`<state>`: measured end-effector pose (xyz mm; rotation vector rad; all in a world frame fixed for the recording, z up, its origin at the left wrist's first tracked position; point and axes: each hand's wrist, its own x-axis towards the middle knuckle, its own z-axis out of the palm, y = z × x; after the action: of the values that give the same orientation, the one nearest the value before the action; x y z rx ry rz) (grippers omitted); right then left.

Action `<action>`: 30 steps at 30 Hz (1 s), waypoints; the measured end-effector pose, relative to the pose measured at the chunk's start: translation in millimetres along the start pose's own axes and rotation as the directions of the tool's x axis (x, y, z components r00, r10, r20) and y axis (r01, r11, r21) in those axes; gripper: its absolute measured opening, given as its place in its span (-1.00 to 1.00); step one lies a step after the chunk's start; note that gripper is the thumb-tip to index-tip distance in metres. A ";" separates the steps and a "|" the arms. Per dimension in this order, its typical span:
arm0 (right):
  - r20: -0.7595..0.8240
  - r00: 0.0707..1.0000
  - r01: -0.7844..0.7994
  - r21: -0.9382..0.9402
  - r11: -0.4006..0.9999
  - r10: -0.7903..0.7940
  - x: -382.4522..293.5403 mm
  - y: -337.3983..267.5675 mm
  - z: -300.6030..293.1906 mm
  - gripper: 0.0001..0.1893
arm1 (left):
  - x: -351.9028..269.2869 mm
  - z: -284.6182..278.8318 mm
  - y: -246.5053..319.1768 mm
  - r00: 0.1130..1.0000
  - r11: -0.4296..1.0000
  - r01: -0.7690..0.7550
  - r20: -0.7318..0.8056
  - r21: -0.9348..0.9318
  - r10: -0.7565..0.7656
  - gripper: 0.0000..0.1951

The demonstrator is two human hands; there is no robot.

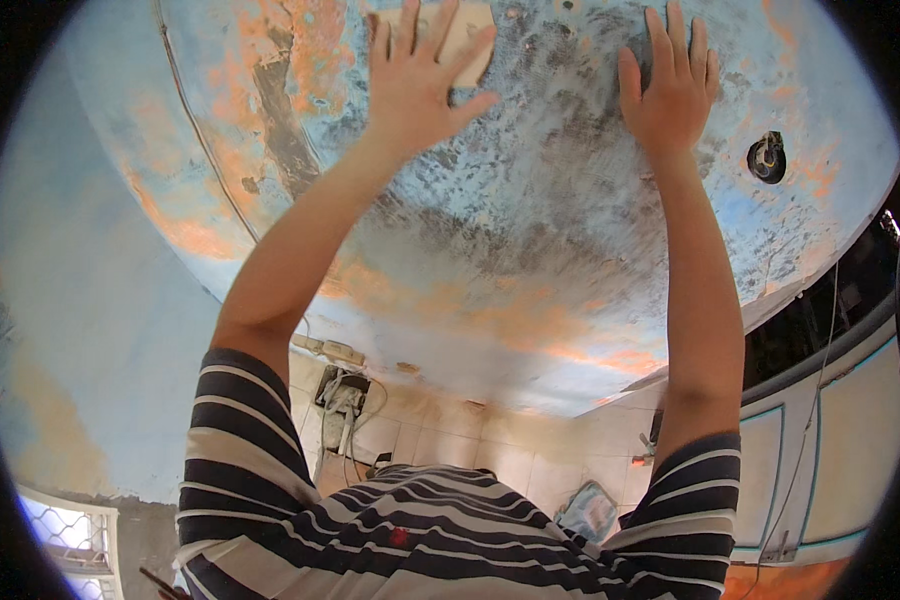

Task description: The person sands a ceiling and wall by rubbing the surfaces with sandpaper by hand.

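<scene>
Before me is a worn wall surface (495, 217) with blue, orange and dark grey patches. My left hand (416, 97) lies over a flat cream-coloured plate (474, 61), fingers and thumb spread. Parts of the plate show between and beside the fingers; the rest is hidden, and whether it is fixed or pressed there I cannot tell. Farther right, my right hand (671, 94) is against or very near the dark mottled area, palm towards it, fingers apart and pointing up. Nothing shows in its grasp.
A round hole (766, 159) with wire ends lies right of my right hand. A thin cable (202, 142) runs down the left. Below are a recessed box with conduits (343, 394), pale tiles (450, 450), a blue-and-white item (589, 510) and panels with teal outlines (855, 450).
</scene>
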<state>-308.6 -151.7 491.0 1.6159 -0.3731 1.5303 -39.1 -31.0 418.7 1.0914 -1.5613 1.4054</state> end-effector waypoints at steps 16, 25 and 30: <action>0.258 0.962 -0.100 0.020 0.995 0.092 3.8 -1.7 -19.9 -0.24 | -65.2 20.5 106.2 0.975 0.990 0.141 0.169 0.015 -0.141 -0.24; 0.200 0.976 -0.101 0.083 0.991 0.083 -2.6 0.1 -16.9 -0.26 | -34.9 56.6 87.1 0.918 0.914 0.388 0.039 0.120 -0.395 -0.30; 0.196 0.980 -0.039 0.033 0.999 0.032 -5.2 1.6 -16.0 -0.29 | -106.7 30.9 187.9 0.846 0.884 0.461 0.265 0.072 -0.463 -0.20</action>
<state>-321.4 -142.5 484.9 1.8039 -0.4858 1.4150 -177.5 -44.5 250.4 1.5974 -1.3473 0.9572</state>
